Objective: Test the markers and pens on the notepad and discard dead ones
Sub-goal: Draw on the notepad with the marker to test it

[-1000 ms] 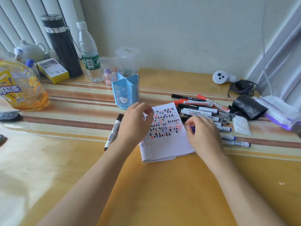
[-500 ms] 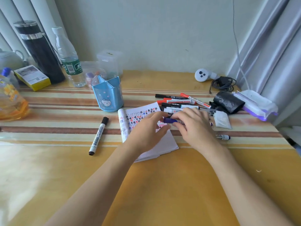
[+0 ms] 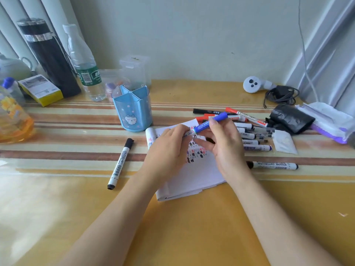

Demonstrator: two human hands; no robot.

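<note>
Both hands are on one pen here: the blue marker [image 3: 208, 124] is held up off the paper, tilted, with its blue end rising away from the person and to the right. The left hand [image 3: 169, 150] pinches the white barrel at the low end, fingers curled in tight. The right hand [image 3: 227, 144] closes thumb and fingers round the blue part just above it, so the two grips sit nearly touching along the shaft.

Directly under the grip lies the notepad [image 3: 194, 177], open on the table [image 3: 192, 227], its upper part covered in small coloured test marks and the nearer part blank. Just right of the grip and beyond it is the pile of markers [image 3: 249, 135], red, black and white-barrelled. Nearer and to the right, one whiteboard marker [image 3: 274, 165] lies alone. Well to the left of the grip, a black-capped marker [image 3: 121, 162] rests by itself. Beyond the left hand stands the blue pen holder [image 3: 132, 112].
</note>
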